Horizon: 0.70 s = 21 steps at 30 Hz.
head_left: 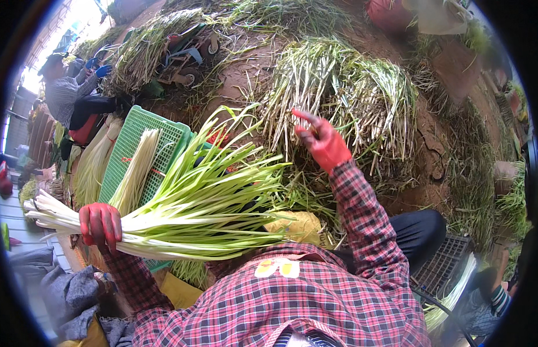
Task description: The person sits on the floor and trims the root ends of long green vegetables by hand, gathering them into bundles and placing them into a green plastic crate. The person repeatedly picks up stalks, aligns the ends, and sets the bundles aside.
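My left hand (100, 226), in a red glove, grips a thick bunch of allium greens (199, 212). Their white stems point left and the green leaves fan out to the right across my lap. My right hand (319, 139), also red-gloved, is out in front with index finger and thumb apart, over the near edge of a heap of untrimmed greens (312, 86). I see no stalk clearly held in it. Behind the held bunch, a tied bundle of white stems (136, 167) rests on a green plastic mesh crate (117, 143), bound with red ties.
A person (73, 95) in blue gloves sits at the far left beside a wheeled cart (182, 65) piled with greens. Yellow sacking (297, 225) lies by my lap. At right is a black plastic crate (442, 260); crumpled grey cloth (73, 290) lies at lower left.
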{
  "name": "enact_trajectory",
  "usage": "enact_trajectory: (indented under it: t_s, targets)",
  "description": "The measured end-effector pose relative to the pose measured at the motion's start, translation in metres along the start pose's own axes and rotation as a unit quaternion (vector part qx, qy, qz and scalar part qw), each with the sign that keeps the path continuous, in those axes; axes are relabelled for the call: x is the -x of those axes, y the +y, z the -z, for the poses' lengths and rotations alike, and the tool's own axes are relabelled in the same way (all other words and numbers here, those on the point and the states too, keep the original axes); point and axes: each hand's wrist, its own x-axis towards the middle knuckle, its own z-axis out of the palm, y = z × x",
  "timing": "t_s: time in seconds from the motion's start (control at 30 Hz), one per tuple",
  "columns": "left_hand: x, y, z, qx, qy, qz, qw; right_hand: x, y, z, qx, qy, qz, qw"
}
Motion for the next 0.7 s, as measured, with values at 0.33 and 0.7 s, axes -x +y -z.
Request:
enact_trajectory:
  t_s: [0.33, 0.7]
  targets:
    - [-0.017, -0.004, 0.006, 0.003, -0.006, -0.006, 1.000, -0.066, -0.110, -0.085, 0.414, -0.118, 0.362, 0.827]
    - [0.000, -0.013, -0.002, 0.003, 0.035, -0.026, 0.999, -0.068, -0.029, 0.002, 0.458, 0.116, -0.197, 0.859]
